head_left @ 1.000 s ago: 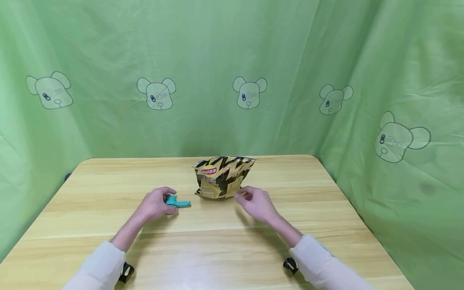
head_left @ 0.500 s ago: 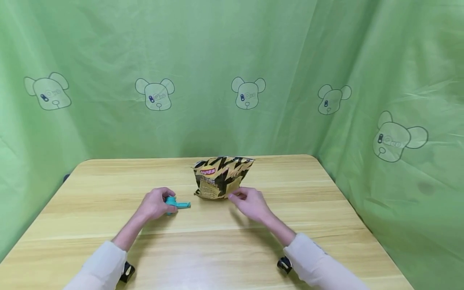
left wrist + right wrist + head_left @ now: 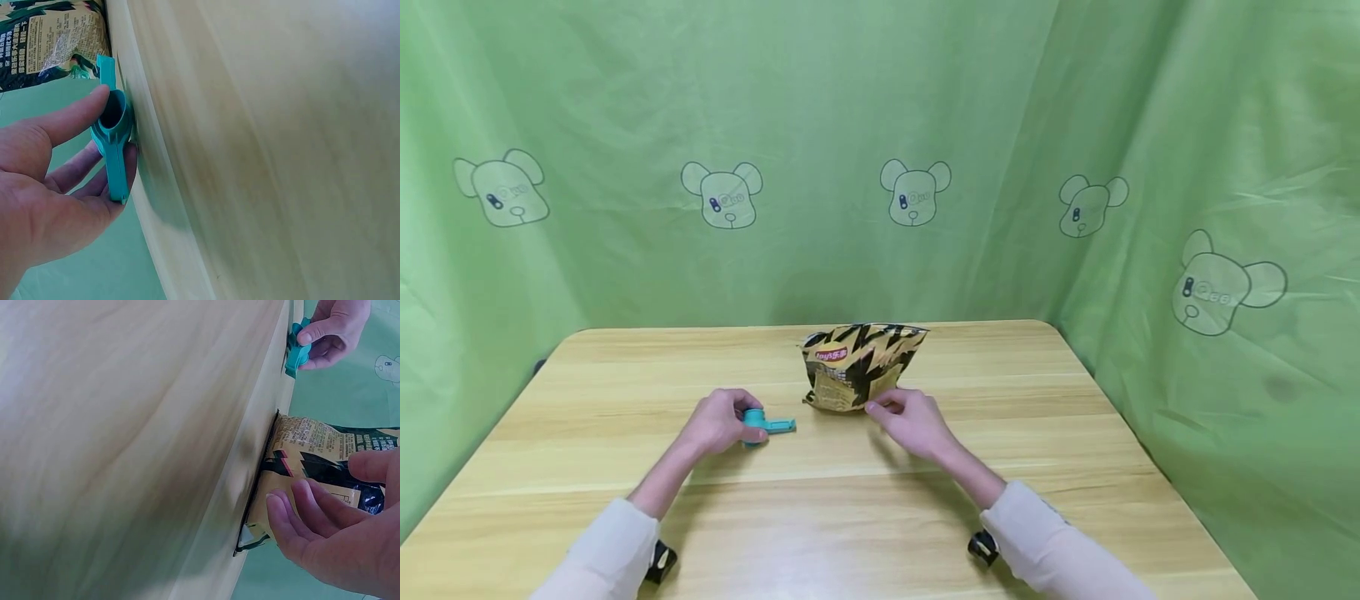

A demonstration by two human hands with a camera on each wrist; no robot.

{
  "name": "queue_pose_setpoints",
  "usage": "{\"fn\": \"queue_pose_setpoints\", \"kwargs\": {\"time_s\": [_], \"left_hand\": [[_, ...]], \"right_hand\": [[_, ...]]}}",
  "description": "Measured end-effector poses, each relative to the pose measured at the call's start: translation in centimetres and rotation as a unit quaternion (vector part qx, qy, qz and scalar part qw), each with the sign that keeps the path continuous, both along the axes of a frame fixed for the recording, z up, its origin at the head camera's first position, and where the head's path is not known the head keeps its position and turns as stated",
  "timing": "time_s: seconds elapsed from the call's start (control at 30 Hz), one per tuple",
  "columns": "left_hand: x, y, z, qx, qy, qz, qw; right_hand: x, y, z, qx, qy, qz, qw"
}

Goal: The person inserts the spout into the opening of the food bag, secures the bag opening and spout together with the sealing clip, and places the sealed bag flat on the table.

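My left hand (image 3: 718, 422) pinches a teal bag clip (image 3: 781, 426) with a round spout, low over the table left of centre. In the left wrist view the thumb lies on one side of the clip (image 3: 115, 150) and the fingers on the other. A black and gold chip bag (image 3: 838, 367) stands upright at the table's middle, its wider end up. My right hand (image 3: 917, 427) is at the bag's lower right front. Seen from the right wrist, its loosely bent fingers (image 3: 284, 528) lie before the bag (image 3: 309, 437), thumb apart, gripping nothing.
The wooden table (image 3: 850, 517) has rounded far corners. Green curtains (image 3: 820, 267) printed with bear heads hang behind it and along its sides. A black wrist camera (image 3: 661, 562) sits under the left sleeve and another wrist camera (image 3: 982, 548) under the right.
My right hand has slid left along the bag's lower front. The left hand stays in place with the clip, which has turned slightly in its fingers. The bag stands nearly as before.
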State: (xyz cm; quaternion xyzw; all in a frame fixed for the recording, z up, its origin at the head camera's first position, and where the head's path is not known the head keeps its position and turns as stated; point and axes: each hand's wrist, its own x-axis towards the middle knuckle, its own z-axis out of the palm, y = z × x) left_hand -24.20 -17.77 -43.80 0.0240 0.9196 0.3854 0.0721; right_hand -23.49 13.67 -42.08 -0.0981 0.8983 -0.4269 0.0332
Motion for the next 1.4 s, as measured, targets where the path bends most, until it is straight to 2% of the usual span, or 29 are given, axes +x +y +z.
{"fn": "queue_pose_setpoints", "kwargs": {"time_s": [0.53, 0.87, 1.03, 1.4], "left_hand": [[0.2, 0.2, 0.5, 0.016, -0.004, -0.007, 0.9998], [0.5, 2.5, 1.9, 0.034, 0.013, -0.055, 0.9978], [0.8, 3.6, 2.6, 0.047, 0.017, -0.069, 0.9964], [0.8, 6.1, 3.2, 0.087, 0.018, -0.063, 0.994]], "right_hand": [[-0.1, -0.6, 0.2, 0.006, 0.004, 0.013, 1.0], [0.4, -1.2, 1.0, -0.022, -0.018, 0.033, 0.999], [0.6, -1.6, 1.2, -0.021, -0.021, 0.034, 0.999], [0.6, -1.9, 1.5, -0.031, -0.03, 0.053, 0.998]]}}
